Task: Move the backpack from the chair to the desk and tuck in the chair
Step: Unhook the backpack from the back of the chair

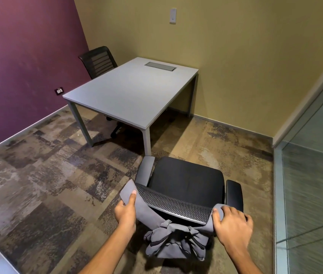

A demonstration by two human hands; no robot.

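A grey backpack [173,244] hangs behind the backrest of a black office chair [186,180], its two straps looped over the backrest's top corners. My left hand [126,211] grips the left strap at the backrest's left corner. My right hand [232,222] grips the right strap at the right corner. The chair stands on the carpet a short way in front of the grey desk [129,89], with its seat facing the desk. The desk top is bare apart from a cable hatch [160,66] near its far end.
A second black chair [98,61] sits tucked at the desk's far left side by the purple wall. A glass partition [312,184] runs along the right. Patterned carpet spreads to the left of the chair.
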